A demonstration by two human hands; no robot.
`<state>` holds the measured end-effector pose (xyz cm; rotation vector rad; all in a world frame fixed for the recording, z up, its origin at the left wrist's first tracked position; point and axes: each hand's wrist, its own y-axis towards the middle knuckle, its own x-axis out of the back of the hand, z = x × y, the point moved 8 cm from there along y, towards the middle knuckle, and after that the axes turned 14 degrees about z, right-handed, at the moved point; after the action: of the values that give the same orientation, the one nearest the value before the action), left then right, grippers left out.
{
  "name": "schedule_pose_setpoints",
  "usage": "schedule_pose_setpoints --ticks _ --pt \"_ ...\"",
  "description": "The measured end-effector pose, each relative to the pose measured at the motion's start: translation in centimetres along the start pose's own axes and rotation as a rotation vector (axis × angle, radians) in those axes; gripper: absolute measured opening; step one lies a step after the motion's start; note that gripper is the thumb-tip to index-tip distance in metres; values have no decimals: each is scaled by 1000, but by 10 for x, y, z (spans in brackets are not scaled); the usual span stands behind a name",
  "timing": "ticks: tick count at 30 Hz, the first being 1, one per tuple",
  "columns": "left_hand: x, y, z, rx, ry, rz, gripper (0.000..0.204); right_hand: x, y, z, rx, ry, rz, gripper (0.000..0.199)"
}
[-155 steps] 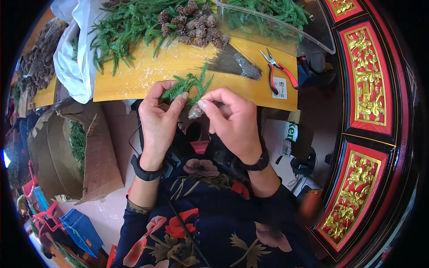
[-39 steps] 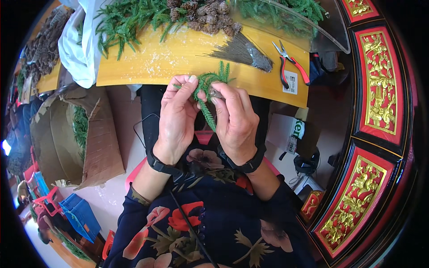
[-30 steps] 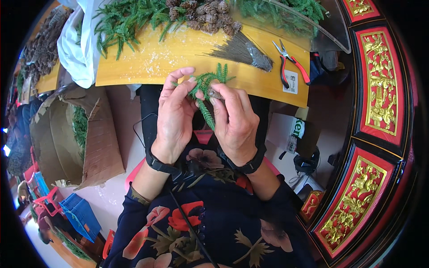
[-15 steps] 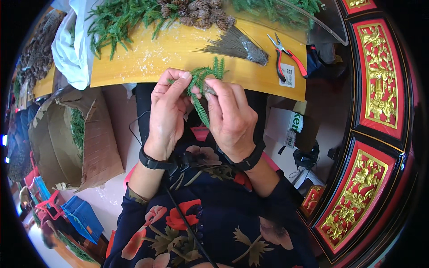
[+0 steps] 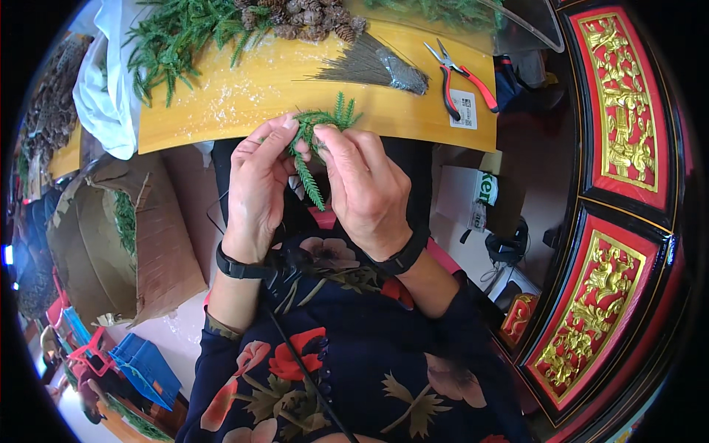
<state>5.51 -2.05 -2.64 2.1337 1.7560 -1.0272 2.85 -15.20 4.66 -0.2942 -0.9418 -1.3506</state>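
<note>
Between my two hands, just in front of the table's near edge, is a small green artificial pine sprig (image 5: pixel 309 181). One frond points up to the right and another hangs down between the hands. My left hand (image 5: pixel 258 170) is closed, thumb and fingers pinching the sprig's left side. My right hand (image 5: pixel 369 181) pinches it from the right near its middle; the fingers cover what lies at that spot. On the table beyond lie a fanned bundle of thin dark wires (image 5: pixel 369 65) and red-handled pliers (image 5: pixel 461 77).
The yellow table (image 5: pixel 244 103) carries a heap of pine sprigs (image 5: pixel 173 44) and brown pine cones (image 5: pixel 310 16). A white plastic bag (image 5: pixel 103 103) hangs at its left. An open cardboard box (image 5: pixel 166 251) and a blue crate (image 5: pixel 144 369) stand left; red-gold carved panels (image 5: pixel 624 103) rise right.
The whole view has shifted slightly, so the table and hands appear a little further left. Both hands keep their pinch on the sprig, with little other visible movement.
</note>
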Motion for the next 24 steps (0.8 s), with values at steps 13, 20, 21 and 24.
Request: schedule_pose_setpoints --ticks 13,20,21,24 --pt "-7 3 -1 13 -114 114 15 4 3 -6 49 170 -48 29" --pt "0 -2 2 95 -162 103 13 25 25 -12 -71 331 39 20" --pt "-3 -3 3 106 -168 140 12 27 29 -12 -40 261 17 19" --pt "-8 -5 2 122 -127 130 12 18 37 -18 17 274 122 17"
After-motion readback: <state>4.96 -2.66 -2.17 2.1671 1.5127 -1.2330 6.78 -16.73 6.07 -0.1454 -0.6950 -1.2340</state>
